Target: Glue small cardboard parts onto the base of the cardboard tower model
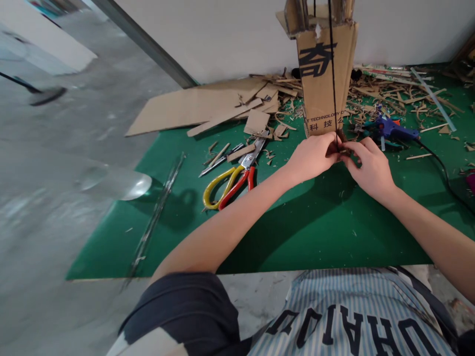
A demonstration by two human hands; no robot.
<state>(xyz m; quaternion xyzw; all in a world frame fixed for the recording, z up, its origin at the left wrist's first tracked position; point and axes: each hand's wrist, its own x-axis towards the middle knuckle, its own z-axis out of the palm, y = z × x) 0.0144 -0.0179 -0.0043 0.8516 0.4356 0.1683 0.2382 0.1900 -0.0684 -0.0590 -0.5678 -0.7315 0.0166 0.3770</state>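
Black thin cord (333,79) hung upright before the tall brown cardboard tower (315,96), toward the green worktop's (371,232) back edge; left hand (309,157) and right hand (369,165) bunched fingers at the cord's lower end, exact grip hidden.

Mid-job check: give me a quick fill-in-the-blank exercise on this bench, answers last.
The metal-bladed scissors have one red handle and one ____ handle.
In the picture, the blue corded glue gun lies to the ____ of the printed brown cardboard tower.
The thin, taut cord crossing the tower's front is coloured ____.
The bare left hand and bare right hand are above the flat ____ tabletop.

Missing words: yellow; right; black; green.
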